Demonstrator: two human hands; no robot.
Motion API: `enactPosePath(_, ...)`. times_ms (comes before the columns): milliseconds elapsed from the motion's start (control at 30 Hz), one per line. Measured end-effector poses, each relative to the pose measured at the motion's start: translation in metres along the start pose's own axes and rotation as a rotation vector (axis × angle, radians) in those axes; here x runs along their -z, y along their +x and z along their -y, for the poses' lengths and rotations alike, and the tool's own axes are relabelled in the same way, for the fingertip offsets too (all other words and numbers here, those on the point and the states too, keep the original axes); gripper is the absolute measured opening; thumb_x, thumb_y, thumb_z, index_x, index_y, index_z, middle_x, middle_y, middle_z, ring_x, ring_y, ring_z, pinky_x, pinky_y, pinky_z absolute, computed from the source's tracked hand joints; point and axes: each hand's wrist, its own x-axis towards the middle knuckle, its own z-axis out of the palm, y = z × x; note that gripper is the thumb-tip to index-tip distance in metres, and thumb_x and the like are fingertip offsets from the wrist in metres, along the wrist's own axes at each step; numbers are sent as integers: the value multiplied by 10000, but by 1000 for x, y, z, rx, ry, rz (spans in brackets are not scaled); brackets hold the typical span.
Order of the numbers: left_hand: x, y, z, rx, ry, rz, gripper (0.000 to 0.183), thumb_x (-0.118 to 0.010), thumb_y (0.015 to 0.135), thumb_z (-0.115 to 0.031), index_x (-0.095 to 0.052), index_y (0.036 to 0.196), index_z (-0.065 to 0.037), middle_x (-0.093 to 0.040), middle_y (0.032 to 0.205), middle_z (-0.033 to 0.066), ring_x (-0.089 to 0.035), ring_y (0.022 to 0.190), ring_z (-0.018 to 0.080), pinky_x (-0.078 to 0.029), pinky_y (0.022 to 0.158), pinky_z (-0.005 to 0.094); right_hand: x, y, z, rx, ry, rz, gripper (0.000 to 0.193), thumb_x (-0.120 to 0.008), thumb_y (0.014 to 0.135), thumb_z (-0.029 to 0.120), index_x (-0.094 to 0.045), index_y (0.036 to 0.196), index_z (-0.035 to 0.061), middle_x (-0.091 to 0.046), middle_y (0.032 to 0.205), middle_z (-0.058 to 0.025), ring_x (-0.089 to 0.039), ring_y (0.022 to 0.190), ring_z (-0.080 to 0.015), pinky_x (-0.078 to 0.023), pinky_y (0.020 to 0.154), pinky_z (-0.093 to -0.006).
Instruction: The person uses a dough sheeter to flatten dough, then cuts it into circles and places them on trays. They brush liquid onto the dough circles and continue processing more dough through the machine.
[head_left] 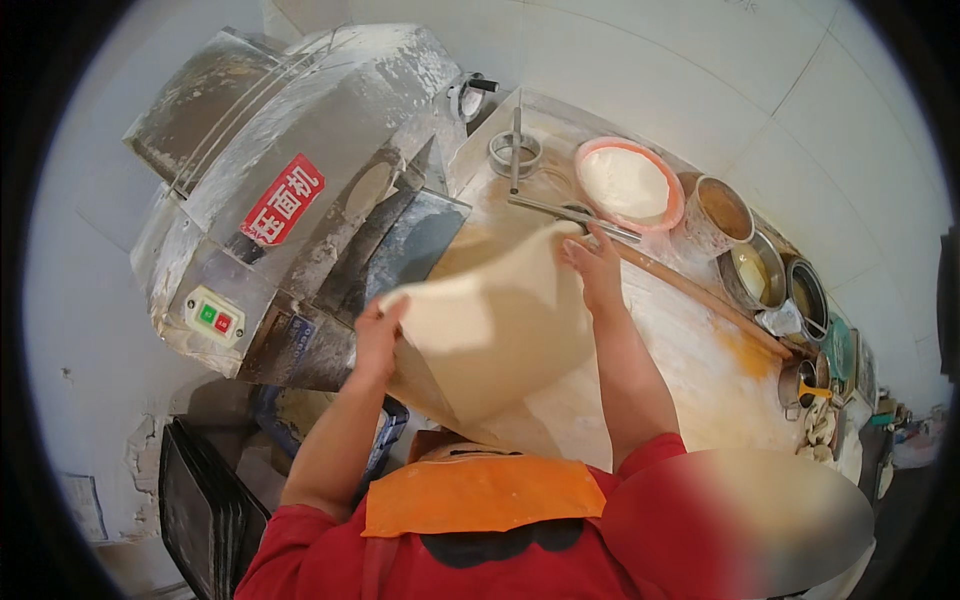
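Pale beige dough sheet [500,330], pink-rimmed flour bowl [628,185], orange apron [480,495].

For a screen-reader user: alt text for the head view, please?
Both bare hands, left hand and right hand, hold up a wide dough sheet beside a floury metal dough-rolling machine; a long rolling pin lies on the floured worktop.

I've got the dough sheet [495,335] hanging wide between both hands, blocking the middle. Left is walled off by the floury metal machine [300,190]. Right, a long rolling pin [700,295] lies across the desk [690,370], with bowls [628,185] and pots [757,270] lined behind it. Bare floured desk shows just right of my right forearm.
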Motion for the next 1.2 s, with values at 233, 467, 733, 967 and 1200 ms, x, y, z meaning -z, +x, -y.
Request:
enactPosePath(233, -12, 33, 73, 243, 664, -184, 569, -679, 808, -352, -519, 1202, 25, -596, 1160, 179, -618, 977, 267, -481, 837, 353, 17, -34, -60, -198, -1130, 54, 630, -564, 829, 541, -623, 1025, -55, -643, 942, -274, -634, 896, -388, -492, 785, -455)
enactPosePath(467, -56, 61, 109, -179, 842, -131, 598, -714, 753, -249, -506, 1249, 12, -574, 1162, 201, -542, 1118, 332, -429, 940, 394, 70, -157, -66, -241, -967, -8, 521, -599, 835, 472, -604, 715, -35, -616, 748, -275, -606, 768, -433, -464, 681, -490)
enactPosePath(733, -108, 28, 91, -637, 1096, 369, 705, -655, 802, -297, -373, 1357, 34, -373, 1403, 215, -339, 1317, 370, -275, 1057, 506, 127, -85, -62, 20, -979, -566, 195, -576, 872, 202, -629, 844, 16, -637, 844, -187, -609, 786, -364, -471, 684, -433)
enactPosePath(967, -92, 32, 100, -796, 1233, 636, 801, -630, 803, -409, -323, 1383, 49, -266, 1475, 227, -233, 1371, 398, -151, 1074, 601, 62, 185, -58, 692, -1021, -327, 283, -608, 764, 74, -661, 1040, 43, -655, 1007, -190, -618, 953, -337, -485, 839, -368)
enactPosePath(1200, -91, 33, 95, -781, 1287, 656, 808, -611, 829, -407, -274, 1411, 42, -210, 1506, 211, -189, 1393, 390, -133, 1085, 595, 30, 171, -24, -144, -285, -30, 238, -606, 775, 92, -691, 983, 15, -673, 873, -130, -611, 814, -206, -483, 765, -332)
